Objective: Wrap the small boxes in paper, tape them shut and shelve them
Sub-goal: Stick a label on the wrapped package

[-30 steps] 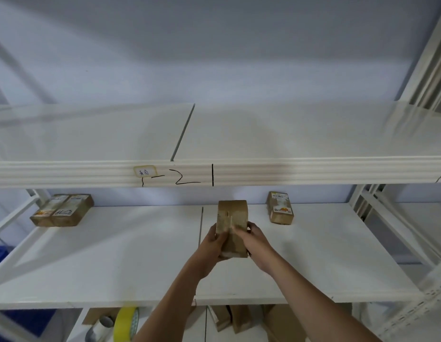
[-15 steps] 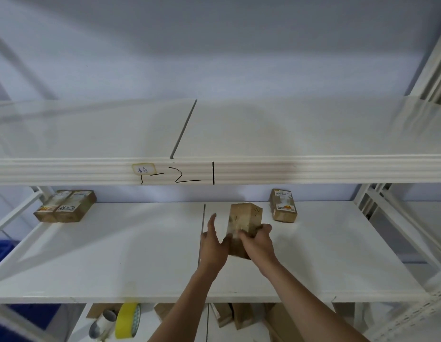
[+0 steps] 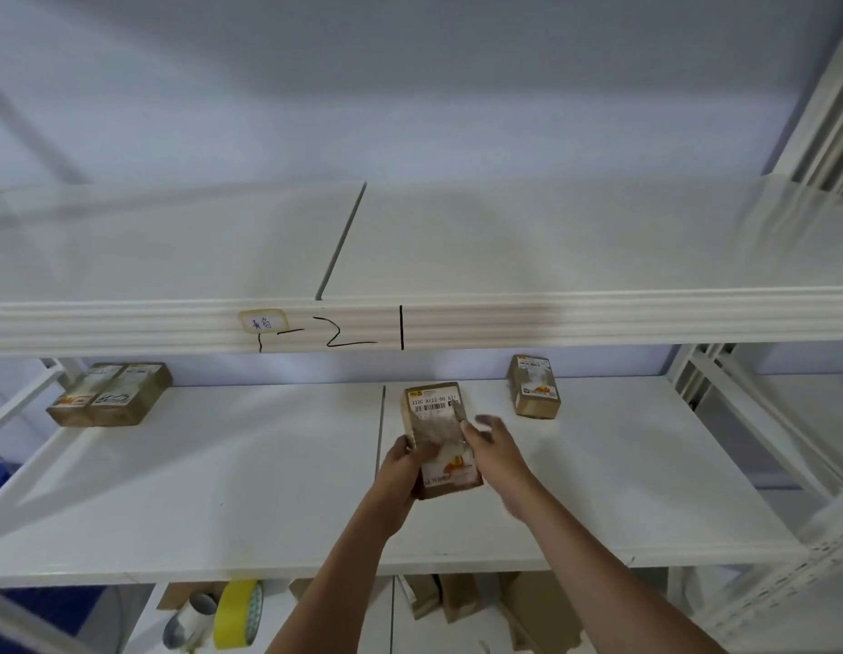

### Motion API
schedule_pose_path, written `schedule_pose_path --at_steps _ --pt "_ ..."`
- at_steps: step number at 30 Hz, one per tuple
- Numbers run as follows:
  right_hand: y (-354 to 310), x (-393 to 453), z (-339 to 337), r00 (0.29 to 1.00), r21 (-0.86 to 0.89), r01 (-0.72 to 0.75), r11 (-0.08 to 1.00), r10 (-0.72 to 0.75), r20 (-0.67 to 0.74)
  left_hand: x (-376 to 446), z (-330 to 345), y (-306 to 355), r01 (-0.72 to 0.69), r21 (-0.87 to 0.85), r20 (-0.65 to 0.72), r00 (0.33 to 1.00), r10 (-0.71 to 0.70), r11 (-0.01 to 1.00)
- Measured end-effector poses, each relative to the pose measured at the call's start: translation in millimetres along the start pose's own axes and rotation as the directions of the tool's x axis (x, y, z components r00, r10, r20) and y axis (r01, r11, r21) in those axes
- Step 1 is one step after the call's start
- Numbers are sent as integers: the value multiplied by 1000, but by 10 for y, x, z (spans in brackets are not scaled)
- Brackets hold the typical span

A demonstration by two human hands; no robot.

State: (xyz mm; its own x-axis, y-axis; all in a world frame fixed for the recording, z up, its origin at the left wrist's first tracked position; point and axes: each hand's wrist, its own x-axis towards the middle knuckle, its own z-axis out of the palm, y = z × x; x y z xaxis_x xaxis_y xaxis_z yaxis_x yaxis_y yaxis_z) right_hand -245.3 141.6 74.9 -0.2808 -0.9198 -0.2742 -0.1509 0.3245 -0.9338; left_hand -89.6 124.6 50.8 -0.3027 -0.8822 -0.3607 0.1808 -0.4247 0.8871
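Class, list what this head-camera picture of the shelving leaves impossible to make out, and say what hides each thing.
1. Right hand: motion blur hides whether its fingers touch the wrapped box.
2. Box's underside: hidden, so contact with the middle shelf is unclear.
3. Small print on the far box: too small.
4. Yellow tape roll and cartons below: partly hidden by the shelf and forearms.

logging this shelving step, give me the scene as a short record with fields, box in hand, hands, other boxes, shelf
box in hand: brown wrapped box, label side up, over the middle shelf
left hand: grips the box's left edge
right hand: blurred, at the box's right edge; grip unclear
other boxes: one at the back right, two side by side at the back left
shelf: white middle shelf
below: yellow tape roll
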Motion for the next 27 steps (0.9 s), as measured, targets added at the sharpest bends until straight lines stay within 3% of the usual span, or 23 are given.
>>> schedule_pose_path --at_steps 2,5,9,13,23,27 --pt "14 -30 17 993 62 -68 996 61 106 -15 -6 -11 -17 26 40 999 16 1000" --pt "45 -103 87 992 12 10 1000 -12 127 -33 40 -6 -54 46 60 997 52 997" --pt "83 -129 186 993 -15 64 998 -62 100 -85 172 25 -104 157 -100 988 121 982" --pt "151 -165 278 991 -55 107 993 -102 82 -80 185 -43 -161 211 -137 972 192 964" --pt "149 -191 244 996 160 -36 986 23 85 -132 138 -9 -70 214 -143 984 102 974" --pt "86 -130 213 999 86 32 996 -30 -26 -170 160 -32 -67 279 -131 986 107 958"
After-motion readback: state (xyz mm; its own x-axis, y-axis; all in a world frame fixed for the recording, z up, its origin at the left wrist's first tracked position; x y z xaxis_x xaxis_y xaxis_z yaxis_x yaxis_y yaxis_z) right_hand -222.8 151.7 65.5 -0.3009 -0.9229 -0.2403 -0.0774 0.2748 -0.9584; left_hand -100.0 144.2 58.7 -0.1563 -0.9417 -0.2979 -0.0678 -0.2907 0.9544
